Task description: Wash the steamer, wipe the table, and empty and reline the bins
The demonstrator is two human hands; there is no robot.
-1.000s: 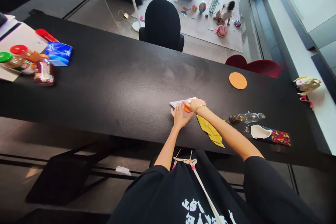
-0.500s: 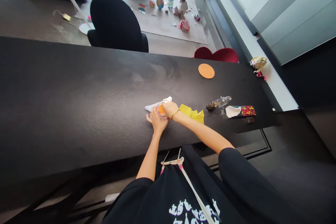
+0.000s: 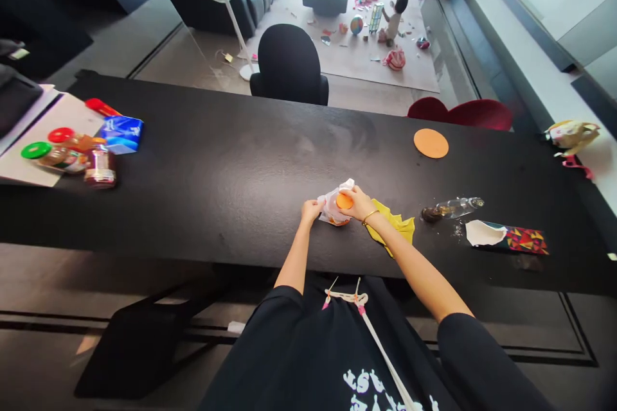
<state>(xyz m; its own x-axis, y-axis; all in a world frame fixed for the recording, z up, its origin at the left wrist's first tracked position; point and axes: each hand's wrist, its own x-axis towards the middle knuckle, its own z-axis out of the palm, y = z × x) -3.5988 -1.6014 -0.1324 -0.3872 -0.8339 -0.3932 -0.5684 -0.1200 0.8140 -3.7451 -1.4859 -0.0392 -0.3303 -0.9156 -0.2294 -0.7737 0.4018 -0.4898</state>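
My left hand [image 3: 312, 210] pinches the left edge of a crumpled white sheet [image 3: 330, 208], which looks like tissue or thin wrapping. My right hand [image 3: 360, 203] grips a small container with a round orange lid [image 3: 344, 201]. The sheet lies around the container's left side and hides most of its body. Right beside my right wrist, partly under the forearm, is a crumpled yellow cloth [image 3: 393, 226] on the black table [image 3: 216, 160].
Right of the cloth lie a clear bottle [image 3: 456, 207] with dark contents and a torn patterned box [image 3: 525, 239]. An orange disc [image 3: 430, 143] sits farther back. Several jars [image 3: 100, 166] and a blue packet [image 3: 122, 134] stand at left. A child [image 3: 394, 19] is on the floor beyond.
My view has swung left, bringing in the jars. My left hand has moved off the orange lid to the sheet's left edge, and the sheet is spread wider.
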